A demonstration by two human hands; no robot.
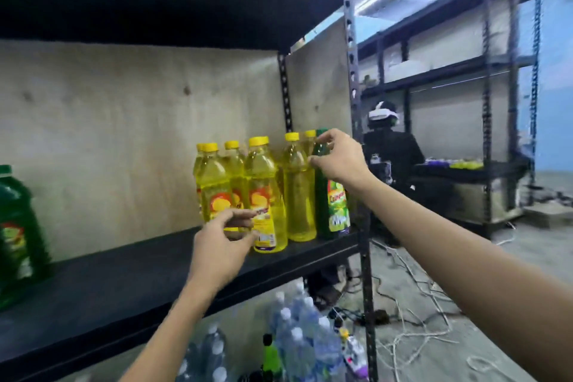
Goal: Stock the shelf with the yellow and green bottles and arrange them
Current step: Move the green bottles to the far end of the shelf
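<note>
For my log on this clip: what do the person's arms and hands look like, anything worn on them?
Both forearms are bare up to the frame edge, with no sleeves in view. The left hand and right hand are ungloved. No watch, band or ring shows on either wrist or on the visible fingers.

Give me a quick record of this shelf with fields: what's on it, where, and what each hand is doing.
shelf: black board, plywood back
yellow bottles: upright cluster at the shelf's right end
green bottle: upright, rightmost, beside the yellow ones
right hand: grips the green bottle near its neck
left hand: fingers curled at the front yellow bottle, contact unclear
green jug: far left of the shelf
water bottles: below the shelf
</note>
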